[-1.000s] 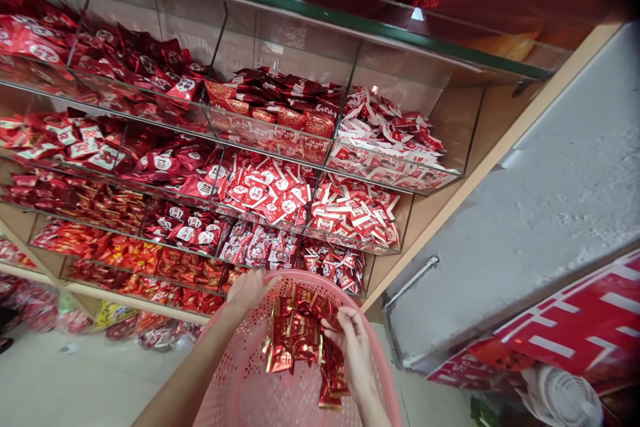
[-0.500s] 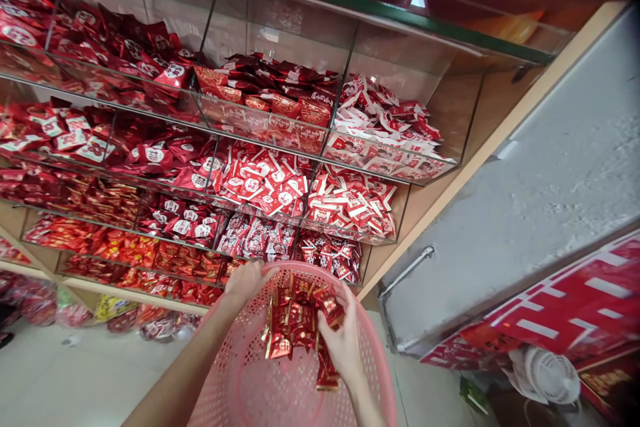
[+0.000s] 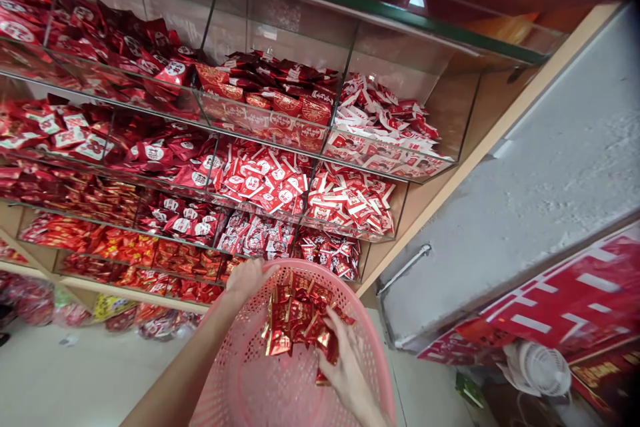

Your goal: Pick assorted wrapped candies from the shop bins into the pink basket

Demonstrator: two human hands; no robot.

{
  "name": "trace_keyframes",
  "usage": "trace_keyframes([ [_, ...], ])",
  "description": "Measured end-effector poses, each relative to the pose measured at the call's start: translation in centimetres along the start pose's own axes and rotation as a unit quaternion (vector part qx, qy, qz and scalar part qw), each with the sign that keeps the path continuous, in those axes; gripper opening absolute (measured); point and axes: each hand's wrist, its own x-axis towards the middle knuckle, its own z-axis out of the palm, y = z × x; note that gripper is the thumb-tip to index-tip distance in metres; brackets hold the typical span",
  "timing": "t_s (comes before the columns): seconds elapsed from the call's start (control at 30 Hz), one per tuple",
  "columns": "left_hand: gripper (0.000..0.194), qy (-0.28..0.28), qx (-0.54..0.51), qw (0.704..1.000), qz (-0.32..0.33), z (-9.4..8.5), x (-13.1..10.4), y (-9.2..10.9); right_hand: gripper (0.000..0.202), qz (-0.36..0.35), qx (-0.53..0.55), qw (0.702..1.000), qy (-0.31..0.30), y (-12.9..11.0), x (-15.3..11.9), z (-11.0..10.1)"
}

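A pink plastic basket (image 3: pixel 373 347) with a perforated wall stands tilted below the shelves. My left hand (image 3: pixel 247 280) is closed over its far left rim. Inside, a pile of small red and gold wrapped packets (image 3: pixel 297 313) lies against the far side. My right hand (image 3: pixel 347 363) reaches into the basket at the right of this pile. Its thumb and fingers are curved but apart, with a red packet (image 3: pixel 329 345) showing between them. The fingertips are at the packets, and the palm side is partly hidden.
Clear-walled shelf bins (image 3: pixel 390 163) hold many red and white packets. A wooden post (image 3: pixel 480 153) and a grey wall (image 3: pixel 545 147) rise on the right. Filled plastic bags (image 3: pixel 117 307) lie on the floor (image 3: pixel 100 373) at left. A white fan (image 3: pixel 545 368) stands at lower right.
My right hand has moved slightly down and its fingers have come off the upper right packets, which now show above it. My left hand stays on the rim.
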Motion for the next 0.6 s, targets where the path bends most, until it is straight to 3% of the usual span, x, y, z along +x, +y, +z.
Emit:
trace_keyframes([
  [0.13,0.064,-0.003,0.006,1.0,0.001,-0.1,-0.1,-0.2,0.075,-0.01,-0.059,0.986,-0.154,0.2,-2.2,1.5],
  [0.2,0.065,0.0,0.009,1.0,0.001,-0.1,0.0,-0.3,0.074,-0.008,-0.072,0.978,-0.198,0.2,-3.1,1.9],
  [0.37,0.067,0.011,0.008,1.0,0.013,0.1,0.1,-1.0,0.064,0.01,-0.087,0.97,-0.225,0.1,-3.9,1.8],
  [0.6,0.066,0.035,0.022,0.999,0.031,0.4,0.1,-1.6,0.072,0.044,-0.069,0.972,-0.221,1.0,-3.9,0.2],
])
